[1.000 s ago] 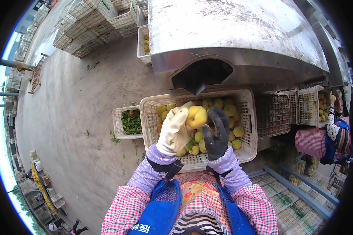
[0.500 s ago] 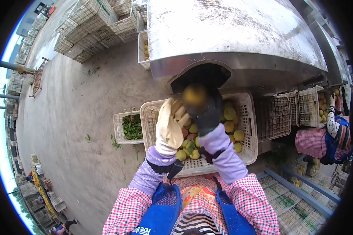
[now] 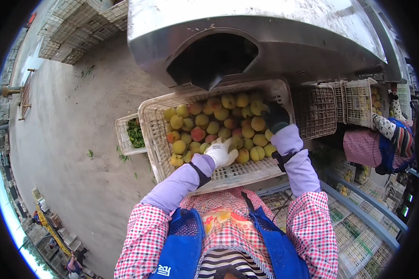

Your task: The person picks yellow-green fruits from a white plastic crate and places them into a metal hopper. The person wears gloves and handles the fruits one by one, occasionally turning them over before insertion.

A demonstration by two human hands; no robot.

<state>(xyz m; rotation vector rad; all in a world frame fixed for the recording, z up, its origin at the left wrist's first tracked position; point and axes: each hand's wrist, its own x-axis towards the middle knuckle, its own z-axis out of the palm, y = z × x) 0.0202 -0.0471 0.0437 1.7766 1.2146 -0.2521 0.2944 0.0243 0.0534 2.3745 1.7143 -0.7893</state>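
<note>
A white lattice crate full of yellow and reddish peaches sits in front of me, under the dark opening of a grey metal machine. My left hand, in a white glove, lies on the peaches at the crate's near side with its fingers curled over one. My right hand, in a dark glove, rests among the peaches by the crate's right wall. Whether it grips one is hidden.
A small crate with green leaves stands on the dirt ground to the left. An empty crate and crates of fruit sit to the right, beside another person. Stacked crates fill the far left, and a blue-framed rack runs along the lower right.
Both hands were raised toward the machine's opening, the right one holding up a peach. They have come back down into the crate, and that peach is no longer in view.
</note>
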